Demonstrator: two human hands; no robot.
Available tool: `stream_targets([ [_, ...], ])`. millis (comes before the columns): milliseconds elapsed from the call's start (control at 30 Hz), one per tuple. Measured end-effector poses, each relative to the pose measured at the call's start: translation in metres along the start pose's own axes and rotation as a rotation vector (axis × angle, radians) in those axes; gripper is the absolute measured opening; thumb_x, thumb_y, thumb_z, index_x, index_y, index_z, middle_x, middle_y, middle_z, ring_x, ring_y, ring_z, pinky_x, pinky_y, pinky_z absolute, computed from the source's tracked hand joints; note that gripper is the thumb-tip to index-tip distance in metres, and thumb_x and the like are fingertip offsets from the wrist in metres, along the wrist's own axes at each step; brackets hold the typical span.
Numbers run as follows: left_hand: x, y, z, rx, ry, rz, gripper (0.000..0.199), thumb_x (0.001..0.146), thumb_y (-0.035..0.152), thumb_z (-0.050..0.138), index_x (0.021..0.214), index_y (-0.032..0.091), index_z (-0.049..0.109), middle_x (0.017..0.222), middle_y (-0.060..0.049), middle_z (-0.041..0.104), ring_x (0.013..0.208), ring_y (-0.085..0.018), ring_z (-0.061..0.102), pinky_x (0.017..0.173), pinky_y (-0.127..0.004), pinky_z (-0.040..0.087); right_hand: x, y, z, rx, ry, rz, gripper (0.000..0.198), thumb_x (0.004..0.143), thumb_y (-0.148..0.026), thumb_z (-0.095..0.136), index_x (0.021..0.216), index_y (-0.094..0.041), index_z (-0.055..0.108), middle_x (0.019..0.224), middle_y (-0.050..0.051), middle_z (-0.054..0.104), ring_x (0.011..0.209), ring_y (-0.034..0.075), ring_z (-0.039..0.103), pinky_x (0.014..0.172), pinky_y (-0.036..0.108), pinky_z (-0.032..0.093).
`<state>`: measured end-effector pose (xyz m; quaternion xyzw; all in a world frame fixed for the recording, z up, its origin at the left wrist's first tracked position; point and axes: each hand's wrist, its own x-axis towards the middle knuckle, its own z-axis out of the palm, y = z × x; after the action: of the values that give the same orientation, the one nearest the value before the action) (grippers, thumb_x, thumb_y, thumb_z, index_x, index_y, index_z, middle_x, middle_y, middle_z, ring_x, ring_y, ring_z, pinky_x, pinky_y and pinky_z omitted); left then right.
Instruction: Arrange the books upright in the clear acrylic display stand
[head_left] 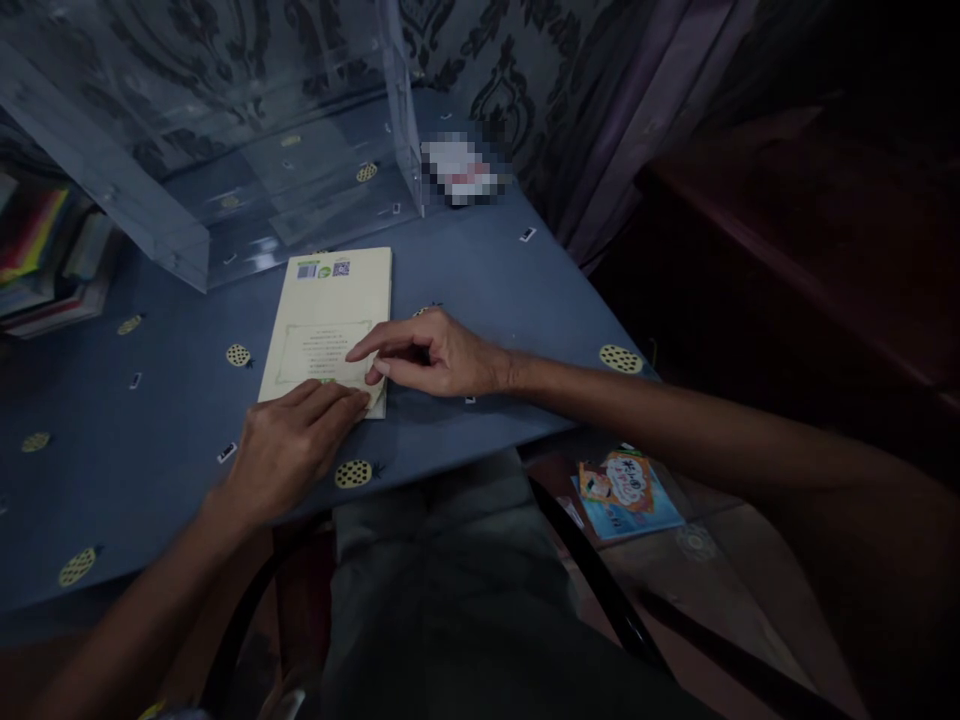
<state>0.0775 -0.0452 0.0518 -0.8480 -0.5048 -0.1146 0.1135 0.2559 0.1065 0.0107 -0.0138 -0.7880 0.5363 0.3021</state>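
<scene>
A pale yellow book [322,300] lies back cover up on the blue tablecloth, its barcode and QR code at the far end. My left hand [296,435] is closed at the book's near edge, fingers together and bunched at the near right corner. That corner looks slightly raised, with a paler page edge beneath. Above the right side of the book is my right hand [439,355], its fingers curved and thumb apart from the index finger. Nothing shows between them. Whether its fingertips touch the cover I cannot tell.
A clear plastic box [176,250] stands behind the book on the patterned tablecloth [480,270]. Stacked books [64,300] lie at left. A blurred-out item [461,170] sits at the back right. Below the table's right edge, a blue-and-orange book [630,495] lies low beside a black curved chair arm [600,580].
</scene>
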Motion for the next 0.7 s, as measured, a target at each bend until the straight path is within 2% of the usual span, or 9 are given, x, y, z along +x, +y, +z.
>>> stream_targets([
  [167,-0.006,0.002,0.000,-0.056,0.016,0.007,0.023,0.100,0.014,0.054,0.118,0.017,0.067,0.109,-0.009,0.078,0.090,-0.023,0.073,0.072,-0.035,0.059,-0.006,-0.007,0.002,-0.097,-0.049,-0.050,0.029,0.094,-0.025,0.055,0.112,-0.011,0.072,0.075,0.001,0.072,0.056,0.007,0.053,0.056,0.020,0.041],
  [267,-0.010,0.000,0.001,-0.192,0.064,-0.032,0.019,0.099,0.015,0.056,0.111,0.017,0.070,0.107,-0.008,0.078,0.091,-0.021,0.073,0.076,-0.033,0.060,-0.012,-0.010,0.005,-0.278,-0.155,-0.131,0.027,0.095,-0.022,0.053,0.110,-0.014,0.074,0.072,0.001,0.073,0.057,0.009,0.058,0.057,0.022,0.043],
  [367,-0.015,-0.010,0.003,-0.372,0.124,-0.101,0.017,0.100,0.016,0.055,0.107,0.018,0.071,0.104,-0.008,0.077,0.093,-0.018,0.073,0.080,-0.031,0.060,-0.018,-0.012,0.008,-0.519,-0.217,-0.252,0.028,0.098,-0.021,0.049,0.112,-0.015,0.072,0.080,0.004,0.077,0.061,0.012,0.064,0.056,0.024,0.044],
  [433,-0.017,-0.023,0.005,-0.374,0.159,-0.219,0.018,0.102,0.021,0.053,0.105,0.019,0.071,0.101,-0.007,0.077,0.095,-0.019,0.072,0.084,-0.033,0.059,-0.021,-0.013,0.011,-0.635,-0.245,-0.313,0.028,0.100,-0.023,0.047,0.111,-0.014,0.071,0.081,0.005,0.077,0.063,0.013,0.066,0.055,0.025,0.043],
  [500,-0.018,-0.040,0.009,-0.258,0.154,-0.415,0.025,0.103,0.033,0.050,0.109,0.018,0.070,0.106,-0.009,0.076,0.100,-0.024,0.070,0.091,-0.040,0.057,-0.021,-0.015,0.012,-0.698,-0.270,-0.337,0.028,0.102,-0.024,0.045,0.106,-0.014,0.070,0.077,0.004,0.075,0.062,0.012,0.065,0.054,0.026,0.041],
  [600,-0.016,-0.062,0.018,-0.139,0.024,-0.661,0.049,0.100,0.050,0.044,0.127,0.015,0.063,0.121,-0.015,0.072,0.111,-0.033,0.065,0.100,-0.053,0.051,-0.021,-0.018,0.014,-0.727,-0.290,-0.339,0.027,0.102,-0.025,0.044,0.102,-0.014,0.070,0.073,0.002,0.073,0.061,0.012,0.063,0.054,0.027,0.041],
  [700,-0.010,-0.071,0.025,-0.166,-0.062,-0.741,0.059,0.097,0.054,0.041,0.138,0.015,0.055,0.130,-0.016,0.068,0.120,-0.036,0.061,0.107,-0.057,0.045,-0.021,-0.019,0.015,-0.734,-0.309,-0.342,0.025,0.102,-0.026,0.046,0.103,-0.014,0.069,0.076,0.003,0.074,0.063,0.013,0.064,0.054,0.027,0.042],
])
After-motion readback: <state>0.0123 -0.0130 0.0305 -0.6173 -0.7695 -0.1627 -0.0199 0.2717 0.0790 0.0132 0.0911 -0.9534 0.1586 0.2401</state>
